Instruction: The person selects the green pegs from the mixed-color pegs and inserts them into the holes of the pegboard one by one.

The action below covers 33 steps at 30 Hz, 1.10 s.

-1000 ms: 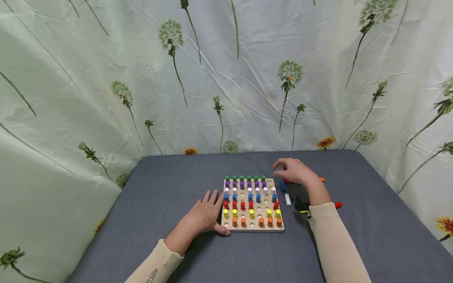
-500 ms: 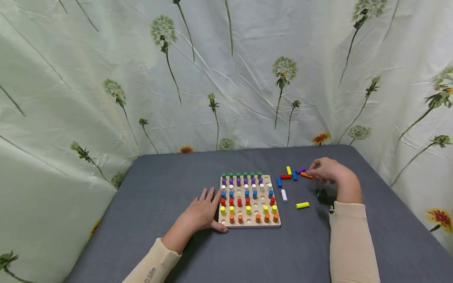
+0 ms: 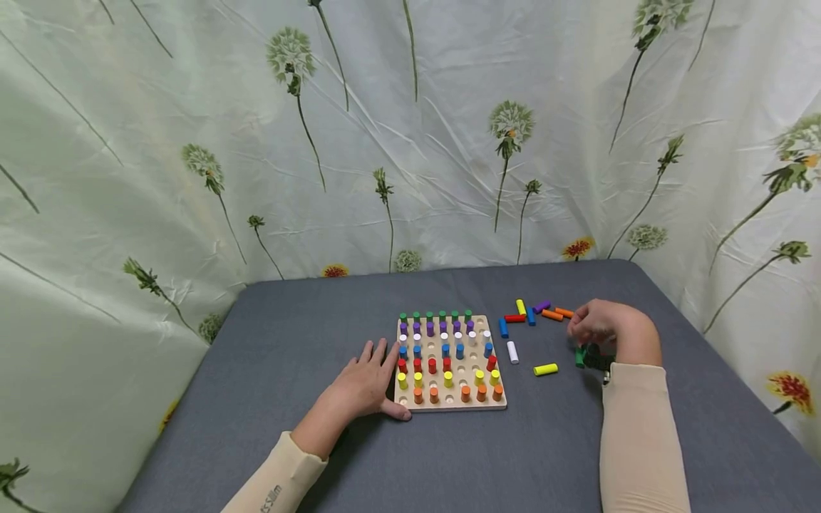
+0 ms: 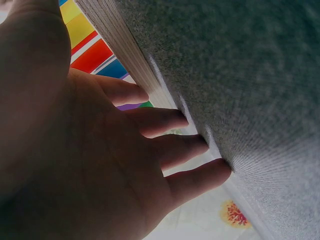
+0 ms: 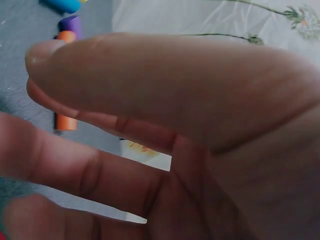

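Observation:
In the head view, my left hand (image 3: 364, 385) lies with spread fingers along the left edge of a wooden pegboard (image 3: 449, 407); its thumb is at the near corner. The left wrist view shows those fingers (image 4: 192, 182) beside the board's edge (image 4: 125, 50). Colored pegs stand in rows in the board, several holes bare. My right hand (image 3: 603, 324) is over loose pegs at the right, fingers loosely bent downward, thumb tip against the index finger. No peg shows between them. An orange peg (image 3: 564, 312) lies at its fingertips, and a green peg (image 3: 580, 356) just below it.
Between board and right hand lie loose pegs: blue (image 3: 503, 328), red (image 3: 514, 318), purple (image 3: 541, 307), white (image 3: 512, 352) and yellow (image 3: 546, 370). A dark wrist camera (image 3: 596, 356) sits under the right wrist. A flowered curtain (image 3: 410, 142) hangs behind the grey table (image 3: 308, 335).
My right hand has moved right, away from the board, across the loose pegs, uncovering more of them, including a second orange peg. My left hand stays at the board while the head view shifts slightly.

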Each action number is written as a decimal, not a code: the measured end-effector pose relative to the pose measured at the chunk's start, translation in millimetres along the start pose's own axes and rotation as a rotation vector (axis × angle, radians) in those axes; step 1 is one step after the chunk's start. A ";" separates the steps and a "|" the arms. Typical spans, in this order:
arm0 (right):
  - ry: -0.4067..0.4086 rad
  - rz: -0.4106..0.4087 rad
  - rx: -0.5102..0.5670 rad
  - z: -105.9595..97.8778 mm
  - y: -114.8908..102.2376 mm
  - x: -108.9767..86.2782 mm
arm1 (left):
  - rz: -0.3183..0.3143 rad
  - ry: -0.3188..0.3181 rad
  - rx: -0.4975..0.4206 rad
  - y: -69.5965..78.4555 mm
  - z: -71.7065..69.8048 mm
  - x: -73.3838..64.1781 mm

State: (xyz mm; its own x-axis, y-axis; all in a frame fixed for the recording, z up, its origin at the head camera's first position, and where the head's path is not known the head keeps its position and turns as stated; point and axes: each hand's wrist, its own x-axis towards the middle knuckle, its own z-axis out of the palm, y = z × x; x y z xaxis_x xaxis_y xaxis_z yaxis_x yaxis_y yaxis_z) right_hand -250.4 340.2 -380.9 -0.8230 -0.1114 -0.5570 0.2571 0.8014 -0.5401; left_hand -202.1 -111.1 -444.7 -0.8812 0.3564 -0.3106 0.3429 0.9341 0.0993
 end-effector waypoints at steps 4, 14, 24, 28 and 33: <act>-0.014 0.016 0.006 1.0 6.3 4.4 | -0.003 0.001 -0.004 0.6 -0.7 -0.6; -0.030 0.006 -0.007 3.9 16.2 11.2 | -0.006 0.006 0.006 0.4 -0.3 -0.5; -0.056 0.022 -0.039 10.0 14.1 21.5 | -0.013 -0.002 0.025 0.6 1.3 0.4; -0.064 0.021 -0.044 13.0 10.7 24.6 | -0.013 -0.004 0.028 0.8 1.4 0.7; -0.068 0.011 -0.074 18.7 5.5 30.5 | -0.010 -0.005 0.028 1.1 0.6 0.2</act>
State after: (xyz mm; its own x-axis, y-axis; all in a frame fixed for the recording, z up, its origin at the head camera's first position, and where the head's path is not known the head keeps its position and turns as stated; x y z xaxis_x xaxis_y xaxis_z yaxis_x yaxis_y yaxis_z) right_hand -264.7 330.2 -412.6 -0.7833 -0.1397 -0.6057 0.2257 0.8440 -0.4866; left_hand -201.6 -110.0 -445.2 -0.8830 0.3472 -0.3157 0.3433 0.9366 0.0700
